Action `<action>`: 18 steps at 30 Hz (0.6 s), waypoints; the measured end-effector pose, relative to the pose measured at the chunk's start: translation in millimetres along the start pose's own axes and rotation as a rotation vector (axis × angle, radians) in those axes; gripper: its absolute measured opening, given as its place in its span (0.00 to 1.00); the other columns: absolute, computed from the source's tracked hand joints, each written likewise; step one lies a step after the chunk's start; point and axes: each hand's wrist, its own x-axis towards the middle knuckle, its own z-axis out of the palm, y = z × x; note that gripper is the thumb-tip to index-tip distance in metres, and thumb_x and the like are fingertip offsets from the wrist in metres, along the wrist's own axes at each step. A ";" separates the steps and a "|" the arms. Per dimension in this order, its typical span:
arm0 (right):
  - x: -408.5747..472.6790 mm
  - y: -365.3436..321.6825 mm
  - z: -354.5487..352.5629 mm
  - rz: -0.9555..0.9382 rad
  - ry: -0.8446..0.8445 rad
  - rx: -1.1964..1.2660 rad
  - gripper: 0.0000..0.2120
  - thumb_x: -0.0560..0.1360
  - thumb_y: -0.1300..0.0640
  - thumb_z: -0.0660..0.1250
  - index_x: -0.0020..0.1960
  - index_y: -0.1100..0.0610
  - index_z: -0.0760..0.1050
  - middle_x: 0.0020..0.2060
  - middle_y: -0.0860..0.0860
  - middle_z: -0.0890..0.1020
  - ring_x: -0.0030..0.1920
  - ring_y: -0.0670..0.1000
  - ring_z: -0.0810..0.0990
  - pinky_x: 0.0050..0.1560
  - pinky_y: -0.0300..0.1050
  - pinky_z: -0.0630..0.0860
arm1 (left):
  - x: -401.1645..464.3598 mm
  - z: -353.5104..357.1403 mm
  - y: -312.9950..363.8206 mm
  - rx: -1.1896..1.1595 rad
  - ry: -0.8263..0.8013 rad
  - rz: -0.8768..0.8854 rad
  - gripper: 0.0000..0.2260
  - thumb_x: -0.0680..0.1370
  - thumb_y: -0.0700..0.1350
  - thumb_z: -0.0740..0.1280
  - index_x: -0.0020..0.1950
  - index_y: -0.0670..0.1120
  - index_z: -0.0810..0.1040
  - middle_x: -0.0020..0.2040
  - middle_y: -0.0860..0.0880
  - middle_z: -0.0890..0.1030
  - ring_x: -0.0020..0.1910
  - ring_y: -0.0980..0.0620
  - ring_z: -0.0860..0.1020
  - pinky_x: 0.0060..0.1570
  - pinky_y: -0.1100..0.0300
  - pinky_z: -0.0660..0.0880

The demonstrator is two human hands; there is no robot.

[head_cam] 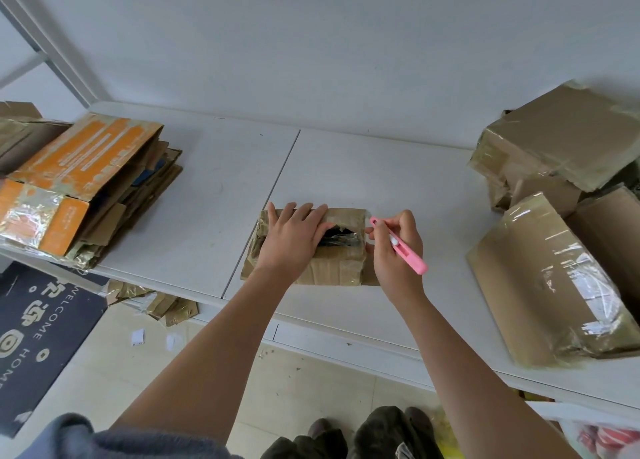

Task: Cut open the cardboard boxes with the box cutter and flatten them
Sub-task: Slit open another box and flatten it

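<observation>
Orange-printed flattened cardboard stack (83, 185) at table's (214, 188) left end. Mid-table we see small taped box (337, 263), top torn open. Our left hand (294, 238) lies flat on it, fingers straight. Our right hand (398, 247) grips pink box cutter (401, 247) at box's right edge. Uncut taped boxes (561, 216) piled far right.

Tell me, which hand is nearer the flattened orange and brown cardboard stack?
Left. The left hand rests on the small taped box, nearer the orange and brown stack; the right hand holds the pink cutter farther away.
</observation>
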 end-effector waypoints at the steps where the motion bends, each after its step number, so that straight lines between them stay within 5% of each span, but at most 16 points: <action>1: -0.3 0.2 0.0 -0.005 0.013 0.007 0.08 0.81 0.64 0.62 0.46 0.67 0.68 0.38 0.62 0.80 0.38 0.58 0.79 0.37 0.55 0.76 | -0.2 0.3 0.0 -0.001 0.000 -0.002 0.21 0.84 0.54 0.54 0.72 0.48 0.71 0.65 0.48 0.77 0.67 0.44 0.70 0.73 0.35 0.51; 18: -1.4 4.8 4.3 0.003 0.060 0.032 0.08 0.80 0.64 0.63 0.45 0.66 0.68 0.35 0.60 0.79 0.36 0.52 0.80 0.35 0.47 0.75 | 0.1 -0.8 1.3 0.008 -0.021 -0.019 0.21 0.84 0.55 0.52 0.74 0.48 0.69 0.67 0.49 0.75 0.69 0.45 0.68 0.74 0.37 0.49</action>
